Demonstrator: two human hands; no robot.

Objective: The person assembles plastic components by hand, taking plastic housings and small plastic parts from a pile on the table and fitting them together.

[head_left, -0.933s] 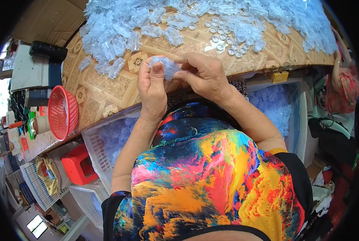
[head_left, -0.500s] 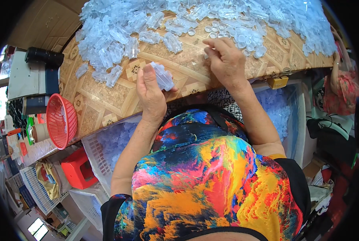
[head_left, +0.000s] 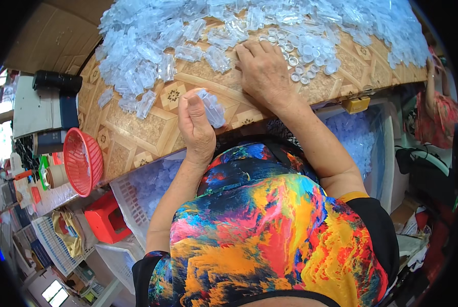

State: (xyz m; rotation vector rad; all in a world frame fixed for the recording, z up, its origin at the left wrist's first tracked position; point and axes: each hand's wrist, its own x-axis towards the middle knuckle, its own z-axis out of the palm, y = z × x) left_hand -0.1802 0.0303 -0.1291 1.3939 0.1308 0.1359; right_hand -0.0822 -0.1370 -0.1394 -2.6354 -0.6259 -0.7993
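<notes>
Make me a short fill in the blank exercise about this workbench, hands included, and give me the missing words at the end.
1. The clear plastic piece is visibly held in the person's ____.
2. On the tabletop, most small round caps lie to the ____ of the right hand.
3. The round basket near the table's left end is coloured ____.

Missing words: left hand; right; red.

Tabletop (head_left: 129,130) beside red basket (head_left: 78,163) leaves room — plastic heap (head_left: 142,41) blocks beyond.
</notes>
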